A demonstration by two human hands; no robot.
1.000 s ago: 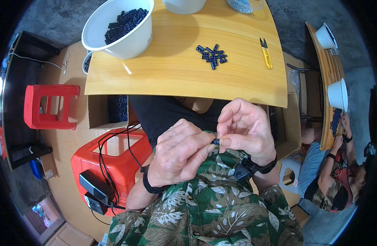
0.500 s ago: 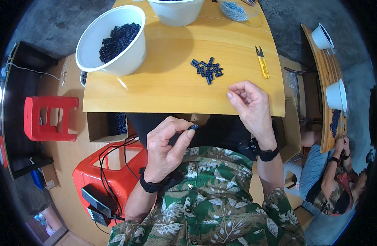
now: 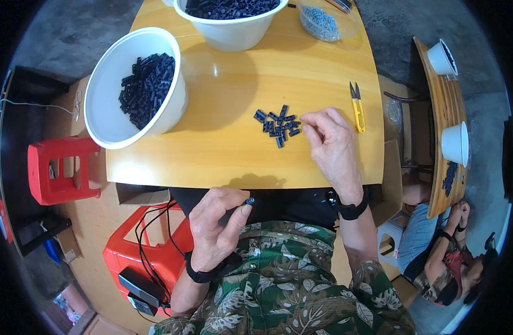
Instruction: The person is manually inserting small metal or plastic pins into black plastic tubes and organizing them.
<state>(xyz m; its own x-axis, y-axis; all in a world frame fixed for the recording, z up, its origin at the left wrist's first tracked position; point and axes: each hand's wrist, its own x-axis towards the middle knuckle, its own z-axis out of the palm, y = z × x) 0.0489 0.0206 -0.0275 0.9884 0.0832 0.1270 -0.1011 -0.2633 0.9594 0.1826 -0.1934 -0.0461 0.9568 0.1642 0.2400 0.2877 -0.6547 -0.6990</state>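
Note:
My left hand (image 3: 218, 223), in front of the table's near edge, pinches a small black plastic piece (image 3: 248, 201) with a shiny spot at its end between thumb and forefinger. Over the table, my right hand (image 3: 333, 148) has its fingers curled and its thumb and forefinger drawn together. Those fingertips are at the right side of a small pile of black tubular plastic pieces (image 3: 278, 127); whether anything is between them is too small to make out. Right of that hand lies a pair of yellow-handled thread snips (image 3: 358, 109), blades pointing away.
On the wooden table (image 3: 212, 162), a white tub (image 3: 181, 103) and a second white tub (image 3: 234, 36) hold black pieces. A clear container (image 3: 322, 25) holds small silvery parts. Red stools (image 3: 119, 257) stand at left. Another person (image 3: 443, 251) sits at a table at right.
The view has shifted, so the table sits lower in it. My right hand has moved forward and left to the pile's edge. My left hand still pinches its piece.

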